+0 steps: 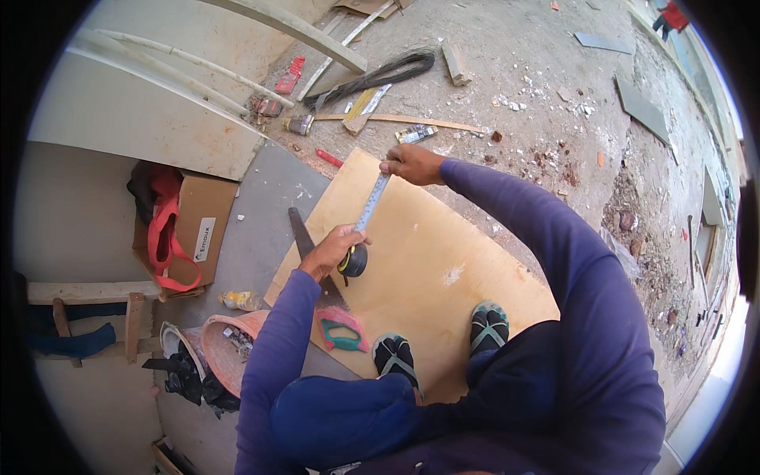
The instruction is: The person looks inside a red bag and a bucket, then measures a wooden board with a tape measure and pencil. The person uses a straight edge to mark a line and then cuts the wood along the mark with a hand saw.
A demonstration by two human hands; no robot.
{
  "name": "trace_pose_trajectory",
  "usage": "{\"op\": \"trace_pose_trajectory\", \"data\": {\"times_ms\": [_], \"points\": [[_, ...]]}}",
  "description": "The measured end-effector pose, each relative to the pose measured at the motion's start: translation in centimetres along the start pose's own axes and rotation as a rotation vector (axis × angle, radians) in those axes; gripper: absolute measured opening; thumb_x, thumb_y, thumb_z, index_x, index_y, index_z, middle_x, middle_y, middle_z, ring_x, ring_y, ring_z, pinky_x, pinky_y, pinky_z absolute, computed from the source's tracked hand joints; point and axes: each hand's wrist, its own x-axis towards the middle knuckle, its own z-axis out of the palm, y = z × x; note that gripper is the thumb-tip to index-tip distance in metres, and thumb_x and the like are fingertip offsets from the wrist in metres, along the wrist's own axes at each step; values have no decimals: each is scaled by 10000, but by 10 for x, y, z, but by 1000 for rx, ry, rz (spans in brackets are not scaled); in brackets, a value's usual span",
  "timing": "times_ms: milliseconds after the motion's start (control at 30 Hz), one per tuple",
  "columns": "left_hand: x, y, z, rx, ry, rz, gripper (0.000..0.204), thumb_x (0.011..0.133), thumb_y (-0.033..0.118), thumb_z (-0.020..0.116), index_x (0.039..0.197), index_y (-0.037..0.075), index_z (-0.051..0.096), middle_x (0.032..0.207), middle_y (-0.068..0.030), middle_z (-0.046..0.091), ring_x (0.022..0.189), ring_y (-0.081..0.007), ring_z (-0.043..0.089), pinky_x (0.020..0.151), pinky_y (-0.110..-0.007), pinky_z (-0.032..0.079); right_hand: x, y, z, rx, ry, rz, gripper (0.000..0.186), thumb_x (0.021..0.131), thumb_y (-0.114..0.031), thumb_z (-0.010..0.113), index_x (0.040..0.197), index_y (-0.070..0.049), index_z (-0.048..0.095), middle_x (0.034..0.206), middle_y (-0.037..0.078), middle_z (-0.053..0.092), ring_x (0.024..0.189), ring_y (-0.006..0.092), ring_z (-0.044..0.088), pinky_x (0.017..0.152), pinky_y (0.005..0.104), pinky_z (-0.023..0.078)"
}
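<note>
I'm on a building site: broken rubble (514, 106) lies at one o'clock, a bundle of dark wire (372, 81) at twelve. A plywood sheet (427, 261) lies beneath me.

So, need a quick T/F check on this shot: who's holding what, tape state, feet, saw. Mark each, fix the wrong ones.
1. The left hand holds the tape measure. True.
2. The blade of the tape measure is wound fully in. False: the blade is drawn out between the two hands.
3. The right hand is on the blade, near the edge of the wooden board. True.
4. The saw has an all-yellow handle. False: the saw's handle is pinkish red and green.
5. Both sandals are on the wooden board. True.
</note>
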Motion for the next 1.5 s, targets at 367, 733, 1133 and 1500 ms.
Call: {"op": "trace_pose_trajectory", "data": {"times_ms": [367,733,1133,1500], "points": [[-40,-75,-31,357,231,-6,542,1128,429,549,840,16,751,699,16,580,687,-96,494,679,-300,422,3,35,-4,-103,147,93,468,1044,-408,654,996,47,754,974,301,741,941,440,736,848,510,552],[-23,-64,-57,369,525,-239,550,1110,400,554,775,-4,717,655,-25,547,640,-161,526,635,-379,434,37,59,33,-260,220,177,480,1033,-376,641,1022,99,705,1071,362,719,1065,523,695,943,566,534],[-12,-75,-69,529,654,-320,521,1060,406,610,811,-32,744,802,-203,739,769,-327,712,767,-466,528,23,93,36,-224,356,31,266,989,-204,668,1095,17,770,1030,321,731,991,487,711,899,541,550],[-9,-69,-91,655,750,-294,507,1042,436,628,876,-23,760,863,-256,745,883,-456,728,813,-520,541,63,54,44,-64,346,38,300,965,-210,729,1180,-12,798,1002,292,765,954,440,755,893,473,576]]}}
